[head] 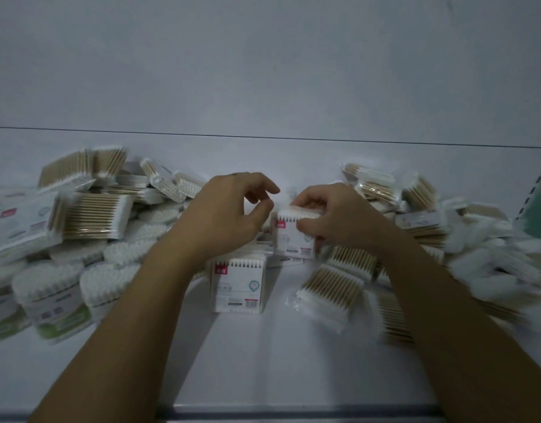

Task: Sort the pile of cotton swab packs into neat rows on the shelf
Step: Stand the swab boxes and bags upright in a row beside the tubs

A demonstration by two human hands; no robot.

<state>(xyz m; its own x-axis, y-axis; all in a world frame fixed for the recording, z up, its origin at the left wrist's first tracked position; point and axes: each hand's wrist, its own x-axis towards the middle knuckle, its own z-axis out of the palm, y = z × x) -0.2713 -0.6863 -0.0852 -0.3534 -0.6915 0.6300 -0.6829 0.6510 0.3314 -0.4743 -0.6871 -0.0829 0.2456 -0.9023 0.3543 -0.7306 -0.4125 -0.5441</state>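
A wide pile of cotton swab packs [92, 215] lies across the white shelf [263, 355]. My right hand [333, 218] grips the top of an upright white labelled pack [290, 239] in the middle. My left hand [229, 215] hovers just to the left of it with fingers loosely curled, holding nothing. Another upright white labelled pack [237, 285] stands in front, nearer to me. A flat bag of wooden-stick swabs [327, 294] lies to its right.
Round tubs of swabs [52, 297] crowd the front left. More loose bags and white packs [488, 261] heap up on the right. The shelf's back wall [263, 71] rises behind, a slotted upright [537, 190] stands at the right, and the shelf's front edge [293, 412] is near me.
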